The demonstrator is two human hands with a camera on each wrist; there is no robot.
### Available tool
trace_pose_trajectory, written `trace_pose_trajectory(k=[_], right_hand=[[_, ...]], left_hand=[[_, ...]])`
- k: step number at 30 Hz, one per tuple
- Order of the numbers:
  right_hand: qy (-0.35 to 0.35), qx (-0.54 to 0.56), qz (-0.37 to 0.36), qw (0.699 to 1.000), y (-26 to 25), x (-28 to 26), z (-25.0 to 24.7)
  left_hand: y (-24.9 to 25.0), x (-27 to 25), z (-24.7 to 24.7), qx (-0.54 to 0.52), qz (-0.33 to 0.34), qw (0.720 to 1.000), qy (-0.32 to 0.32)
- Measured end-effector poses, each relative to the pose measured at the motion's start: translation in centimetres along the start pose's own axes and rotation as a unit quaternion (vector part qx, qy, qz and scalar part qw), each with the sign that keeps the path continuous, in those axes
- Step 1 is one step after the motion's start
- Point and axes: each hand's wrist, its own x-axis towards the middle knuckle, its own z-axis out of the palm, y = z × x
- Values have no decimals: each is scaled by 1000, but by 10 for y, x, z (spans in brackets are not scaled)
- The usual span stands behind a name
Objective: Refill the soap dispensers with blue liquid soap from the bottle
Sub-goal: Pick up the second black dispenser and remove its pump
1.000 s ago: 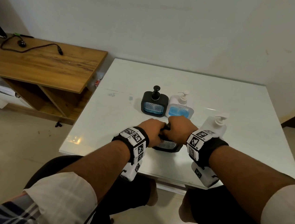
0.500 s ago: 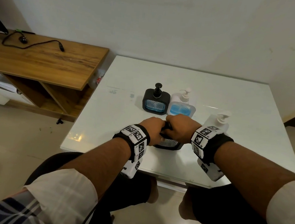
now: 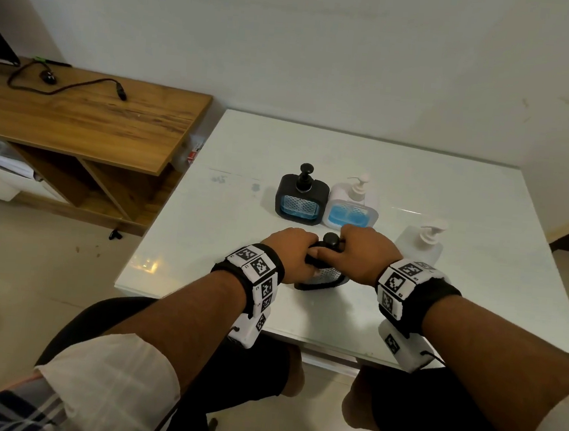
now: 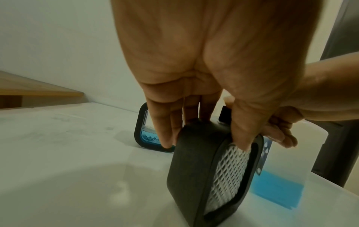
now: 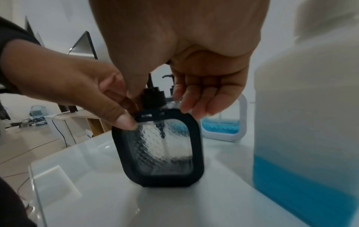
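A black soap dispenser (image 5: 158,147) stands near the front edge of the smooth, shiny white table (image 3: 449,202). It is a flat box with round corners, a dull black frame and a clear bumpy window with a diamond pattern. It looks empty and leans a little.

The left hand (image 3: 290,252) grips its top, thumb on the window and fingers curled over the back. The right hand (image 3: 362,253) pinches the black pump (image 5: 153,98) on top with thumb and first finger; the other fingers hang loose.

Behind stand 2 more dispensers, touching: a black one (image 3: 299,199) and a white one (image 3: 352,206), both with some blue soap. The cloudy plastic bottle (image 5: 307,122) at the right holds blue soap low down.

A brown wooden shelf (image 3: 88,119) stands left of the table.
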Motion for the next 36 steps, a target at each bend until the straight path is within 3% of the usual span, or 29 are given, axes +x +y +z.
trace_pose_trajectory(k=[7, 11, 15, 20, 24, 28, 36], right_hand=[[36, 85, 44, 995, 12, -5, 8], [76, 223, 52, 971, 7, -4, -2], [111, 294, 48, 948, 3, -3, -13], [138, 297, 50, 943, 4, 2, -11], [122, 265, 39, 956, 4, 0, -14], [113, 247, 50, 961, 2, 1, -16], [167, 253, -14, 953, 3, 3, -27]], left_hand=[[-2, 1, -2, -71, 41, 994, 72], [6, -2, -12, -79, 80, 983, 148], [10, -8, -24, -62, 108, 979, 163], [19, -18, -26, -146, 70, 974, 159], [14, -14, -21, -136, 39, 980, 143], [11, -13, -21, -129, 51, 978, 159], [15, -15, -30, -172, 73, 966, 178]])
